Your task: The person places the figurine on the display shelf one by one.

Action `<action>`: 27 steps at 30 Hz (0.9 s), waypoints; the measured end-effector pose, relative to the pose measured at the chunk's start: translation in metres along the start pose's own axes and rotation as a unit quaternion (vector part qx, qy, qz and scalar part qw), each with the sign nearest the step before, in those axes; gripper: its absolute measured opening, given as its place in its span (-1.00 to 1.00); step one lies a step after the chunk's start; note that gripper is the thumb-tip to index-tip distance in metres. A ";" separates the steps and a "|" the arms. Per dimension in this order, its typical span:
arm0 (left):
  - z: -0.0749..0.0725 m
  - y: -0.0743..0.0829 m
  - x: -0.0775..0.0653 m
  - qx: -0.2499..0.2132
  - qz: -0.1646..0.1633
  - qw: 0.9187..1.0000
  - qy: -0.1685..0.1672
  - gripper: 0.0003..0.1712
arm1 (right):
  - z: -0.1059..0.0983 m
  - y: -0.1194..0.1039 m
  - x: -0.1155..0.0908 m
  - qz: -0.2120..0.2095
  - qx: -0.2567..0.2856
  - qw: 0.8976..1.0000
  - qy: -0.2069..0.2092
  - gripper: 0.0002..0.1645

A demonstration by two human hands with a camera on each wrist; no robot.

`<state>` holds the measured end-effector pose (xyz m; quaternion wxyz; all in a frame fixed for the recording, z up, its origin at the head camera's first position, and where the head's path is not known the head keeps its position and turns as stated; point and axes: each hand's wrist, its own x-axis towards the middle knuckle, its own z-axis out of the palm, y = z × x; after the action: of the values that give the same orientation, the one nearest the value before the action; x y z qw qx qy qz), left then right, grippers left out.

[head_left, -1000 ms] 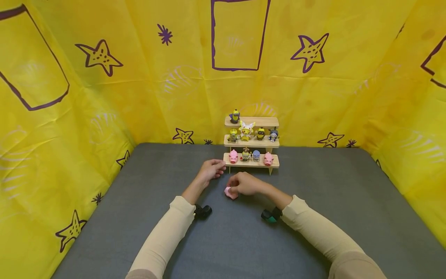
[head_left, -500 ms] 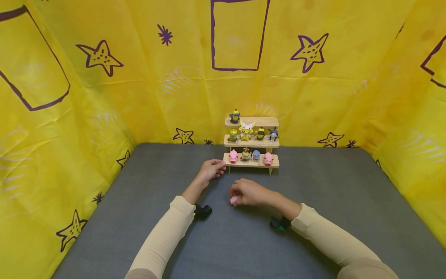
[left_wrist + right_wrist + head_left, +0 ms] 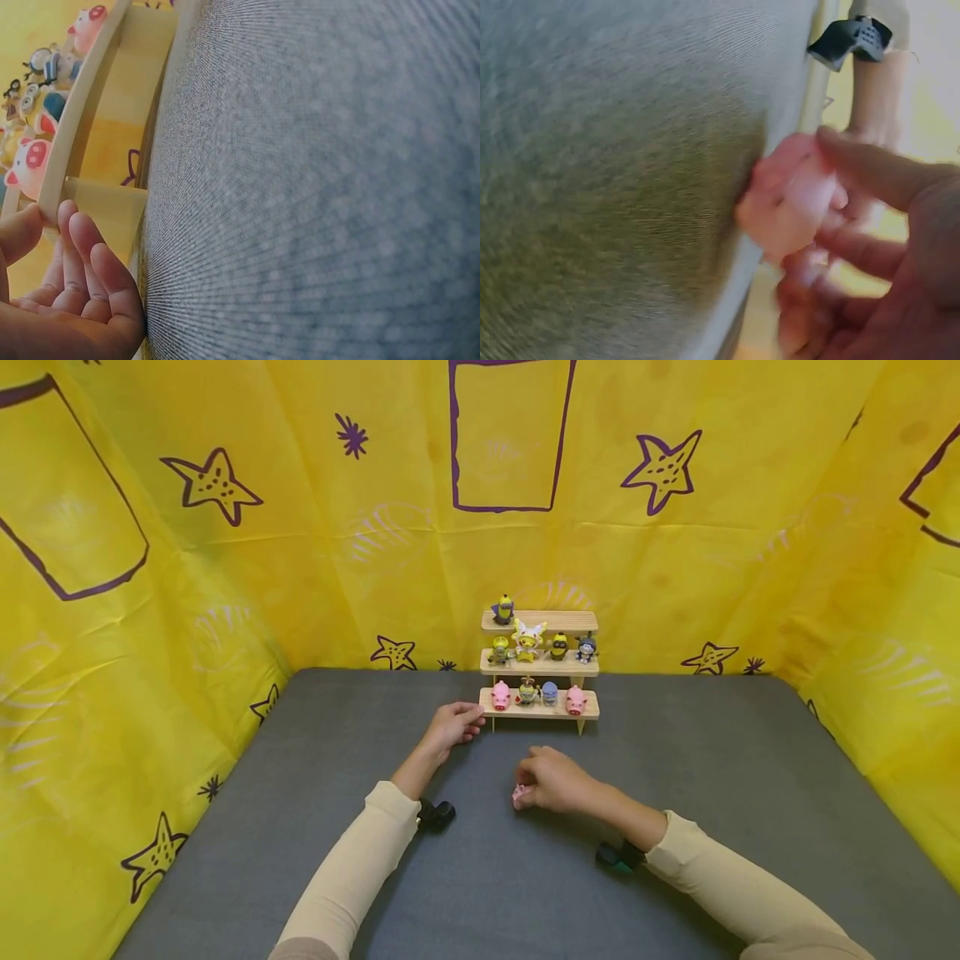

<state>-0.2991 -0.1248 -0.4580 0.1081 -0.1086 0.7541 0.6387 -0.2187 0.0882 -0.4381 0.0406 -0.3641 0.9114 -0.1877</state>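
My left hand (image 3: 452, 727) pinches the left end of the lowest board of a three-tier wooden display stand (image 3: 562, 621). In the left wrist view, thumb and fingertips meet at the edge of that board (image 3: 78, 127), right beside a pink pig figurine (image 3: 33, 165). My right hand (image 3: 555, 781) holds another small pink pig figurine (image 3: 791, 199) between thumb and fingers, low over the table in front of the stand. Part of this pig is covered by the fingers. In the right wrist view it is blurred.
On the lowest board stand two pink pigs, a yellow figurine (image 3: 527, 692) and a bluish figurine (image 3: 550, 694). Several more fill the middle board; one caped figurine (image 3: 503, 610) is on top. A yellow patterned cloth (image 3: 360, 577) hangs around the grey table (image 3: 675, 760).
My right hand has drawn back from the stand, toward me and to the right, carrying the pig, which has turned in the fingers. The left hand stays at the board's end.
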 end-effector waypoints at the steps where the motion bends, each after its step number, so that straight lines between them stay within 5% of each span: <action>1: 0.000 0.000 0.000 0.001 -0.001 1.000 0.000 -0.62 | -0.001 -0.001 -0.001 0.019 -0.007 1.000 -0.004 -0.69; 12: 0.000 0.000 -0.001 -0.005 0.004 1.000 0.000 -0.63 | -0.012 -0.012 -0.007 0.133 -0.067 0.988 -0.037 -0.70; 16: 0.001 -0.002 -0.001 -0.007 0.005 1.000 -0.002 -0.64 | -0.013 -0.011 -0.011 0.118 -0.047 0.991 -0.038 -0.85; 22: 0.001 -0.002 0.000 -0.009 0.006 1.000 -0.007 -0.62 | -0.011 -0.009 -0.022 0.058 -0.042 0.997 -0.007 -0.69; 27: 0.000 -0.001 0.000 -0.006 0.007 1.000 -0.006 -0.62 | -0.008 -0.009 -0.027 0.059 -0.052 0.997 0.011 -0.66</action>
<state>-0.2988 -0.1252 -0.4584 0.1074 -0.1002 0.7503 0.6446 -0.1949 0.1034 -0.4291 0.0223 -0.3091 0.9402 -0.1417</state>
